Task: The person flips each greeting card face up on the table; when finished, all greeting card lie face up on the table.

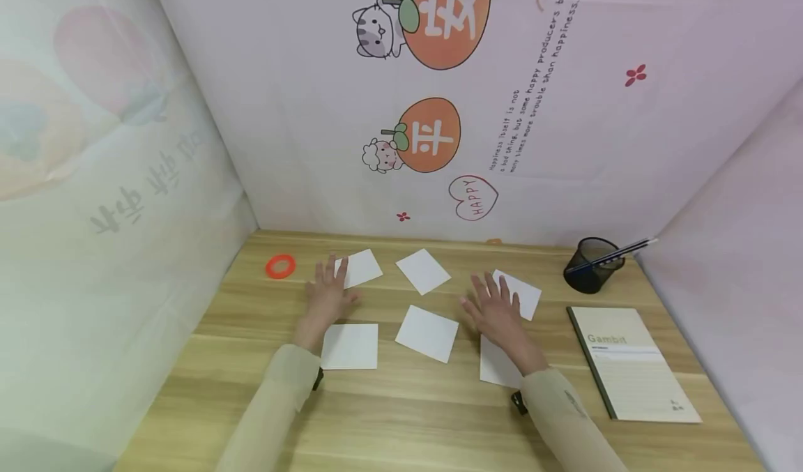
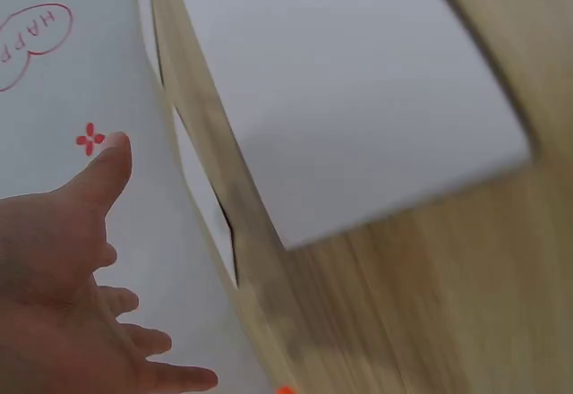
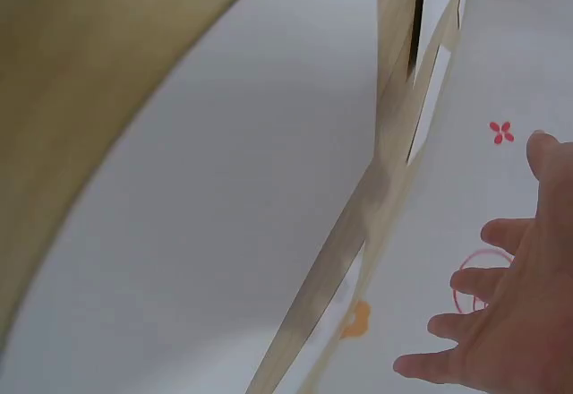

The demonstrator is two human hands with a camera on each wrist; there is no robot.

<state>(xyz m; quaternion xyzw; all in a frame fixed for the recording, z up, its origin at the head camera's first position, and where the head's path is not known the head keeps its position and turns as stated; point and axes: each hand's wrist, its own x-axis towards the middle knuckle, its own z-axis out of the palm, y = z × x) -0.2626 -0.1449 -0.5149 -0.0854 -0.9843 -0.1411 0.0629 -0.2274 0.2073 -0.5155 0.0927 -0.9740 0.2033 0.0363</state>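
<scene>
Several white square cards lie on the wooden table in two rows. My left hand (image 1: 327,295) is over the left edge of the back-left card (image 1: 362,268), fingers spread and pointing away from me. Below its wrist lies the front-left card (image 1: 350,346). My right hand (image 1: 498,311) spreads its fingers over the back-right card (image 1: 525,296), while its wrist covers part of the front-right card (image 1: 497,362). Between the hands are a back-middle card (image 1: 423,271) and a front-middle card (image 1: 427,333). Both wrist views show the left hand (image 2: 63,278) and right hand (image 3: 515,295) holding nothing.
An orange-red tape ring (image 1: 280,266) lies at the back left. At the back right stands a black mesh pen cup (image 1: 586,277) with pens leaning out. A notebook (image 1: 636,367) lies at the right side. Printed cloth walls (image 1: 314,109) rise behind and at both sides.
</scene>
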